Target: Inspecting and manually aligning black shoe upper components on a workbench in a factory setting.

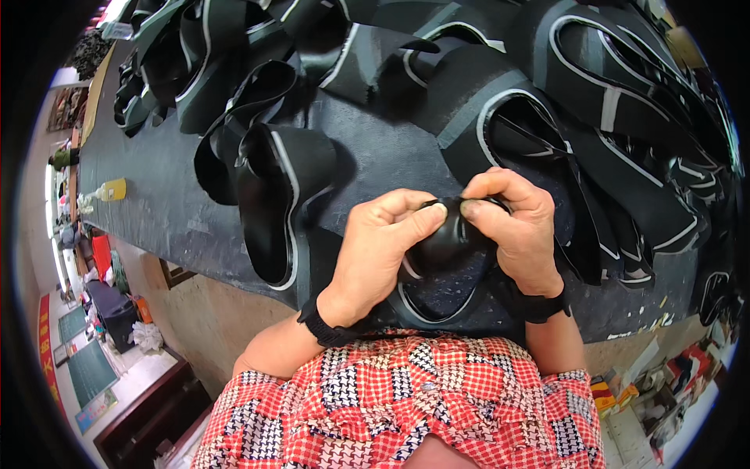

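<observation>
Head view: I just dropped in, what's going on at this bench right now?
A person in a red checked top holds a black shoe-upper piece with both hands over a dark worktable. The left hand cups it from the side, and the right hand pinches its top edge, thumbs meeting there. More black pieces with pale edging lie piled across the table behind. A yellow bottle lies at the far left.

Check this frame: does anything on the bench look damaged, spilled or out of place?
Nothing stands out. The left hand and right hand pinch one black shoe upper at the table edge; more uppers lie loosely heaped behind, without visible tears or spills.
</observation>
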Available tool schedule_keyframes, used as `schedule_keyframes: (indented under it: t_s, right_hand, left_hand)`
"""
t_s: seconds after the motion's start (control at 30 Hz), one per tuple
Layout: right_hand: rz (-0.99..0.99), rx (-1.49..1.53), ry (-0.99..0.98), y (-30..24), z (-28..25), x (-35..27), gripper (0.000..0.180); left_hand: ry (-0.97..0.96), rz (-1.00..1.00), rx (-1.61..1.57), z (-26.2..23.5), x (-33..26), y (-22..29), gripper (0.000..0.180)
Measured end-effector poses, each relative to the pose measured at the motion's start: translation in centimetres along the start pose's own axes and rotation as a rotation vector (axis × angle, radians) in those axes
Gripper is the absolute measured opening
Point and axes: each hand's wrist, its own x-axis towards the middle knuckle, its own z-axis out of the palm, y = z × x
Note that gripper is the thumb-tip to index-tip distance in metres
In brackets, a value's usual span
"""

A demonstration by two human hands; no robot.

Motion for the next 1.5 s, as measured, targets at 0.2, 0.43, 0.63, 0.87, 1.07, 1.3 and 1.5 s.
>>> schedule_keyframes:
  t_s: [0.2,0.43,0.63,0.87,1.07,1.3,1.5]
  right_hand:
    - [-0.207,0.054,-0.200,0.2,-1.6,0.3,0.010]
    - [-0.124,-0.115,-0.362,-0.8,-1.8,0.9,0.009]
    - [-0.066,-0.239,-0.370,-2.5,-1.7,0.7,0.009]
    - [0.074,-0.188,-0.272,-3.2,-0.9,0.3,0.007]
    - [0.064,-0.227,-0.258,-3.2,-0.8,0.3,0.008]
    - [0.103,-0.208,-0.200,-3.0,-0.6,0.4,0.008]
    - [0.146,-0.236,-0.144,-3.5,-0.2,0.0,0.008]
  left_hand:
    - [-0.077,-0.179,-0.363,0.4,-0.2,0.7,0.012]
    - [-0.057,0.125,0.234,0.1,-1.1,1.3,0.015]
    - [-0.060,0.179,0.430,0.4,-1.6,1.6,0.016]
    - [-0.030,0.269,0.537,0.5,-2.1,1.7,0.015]
    - [-0.032,0.263,0.512,0.3,-1.9,1.6,0.014]
    - [-0.036,0.268,0.510,0.4,-1.5,1.7,0.014]
    - [-0.033,0.332,0.545,0.6,-1.6,1.7,0.014]
